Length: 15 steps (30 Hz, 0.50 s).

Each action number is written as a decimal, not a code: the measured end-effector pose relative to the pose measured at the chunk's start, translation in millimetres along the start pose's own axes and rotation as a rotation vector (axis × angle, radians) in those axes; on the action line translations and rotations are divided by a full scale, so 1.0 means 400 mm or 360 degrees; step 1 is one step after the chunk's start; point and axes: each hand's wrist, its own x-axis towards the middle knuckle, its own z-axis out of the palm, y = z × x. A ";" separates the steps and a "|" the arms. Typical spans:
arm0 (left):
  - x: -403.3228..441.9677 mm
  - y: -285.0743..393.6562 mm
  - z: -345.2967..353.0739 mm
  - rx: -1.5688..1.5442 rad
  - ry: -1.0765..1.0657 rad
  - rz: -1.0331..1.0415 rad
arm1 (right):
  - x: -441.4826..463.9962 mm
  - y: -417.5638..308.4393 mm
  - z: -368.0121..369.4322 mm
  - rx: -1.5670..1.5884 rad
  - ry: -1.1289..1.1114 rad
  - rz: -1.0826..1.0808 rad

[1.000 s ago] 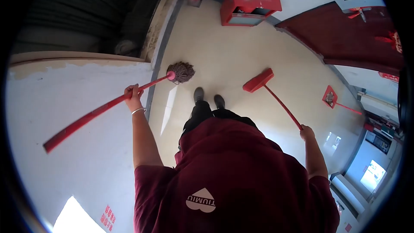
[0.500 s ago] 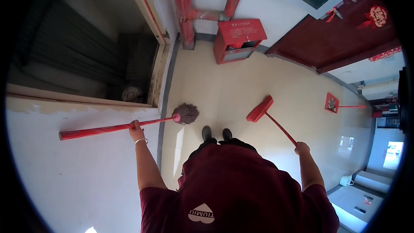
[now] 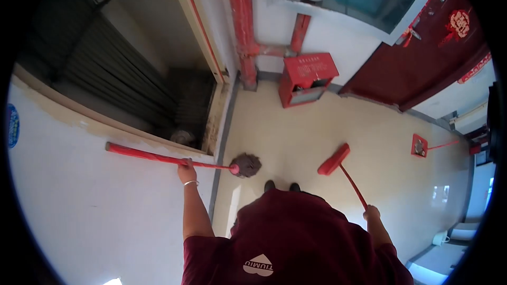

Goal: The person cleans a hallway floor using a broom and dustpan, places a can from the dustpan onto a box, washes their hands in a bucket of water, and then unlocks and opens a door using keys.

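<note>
My left hand (image 3: pixel 187 171) is closed around the red handle of a mop (image 3: pixel 245 165). The mop's grey-brown strands rest low, close to the wall's dark skirting, and the handle's thick end reaches out to the left along the white wall. On the other side, my right hand (image 3: pixel 372 213) grips the end of a broom (image 3: pixel 334 160) with a red handle and a wide red head. The broom head is ahead of me to the right, at or near the floor; whether it touches I cannot tell.
A red fire-equipment box (image 3: pixel 308 78) stands against the far wall beside red pipes (image 3: pixel 244 26). At right, a red dustpan (image 3: pixel 419 146) holding debris lies on the tiled floor. A dark red door (image 3: pixel 406 68) is at the back right; an open doorway or window (image 3: pixel 132 63) is left.
The view has tilted up, so the room's things sit lower in the frame and slightly to the right. Both hands keep hold of the mop and broom.
</note>
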 end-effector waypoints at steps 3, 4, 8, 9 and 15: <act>0.002 -0.034 0.004 -0.0082 -0.0036 -0.0058 | -0.029 -0.027 -0.002 0.0027 0.0031 0.0022; 0.005 -0.058 0.008 -0.0085 -0.0073 -0.0085 | -0.037 -0.030 -0.004 0.0034 0.0011 0.0038; 0.010 -0.062 0.010 -0.0003 -0.0237 -0.0288 | -0.023 -0.001 -0.022 0.0088 -0.0136 0.0209; 0.003 -0.105 0.021 -0.0147 -0.0183 -0.0305 | 0.013 0.017 0.016 0.0083 -0.0205 0.0249; -0.064 -0.292 0.058 0.0082 -0.0244 -0.0556 | 0.076 0.070 0.124 0.0365 -0.0243 0.0355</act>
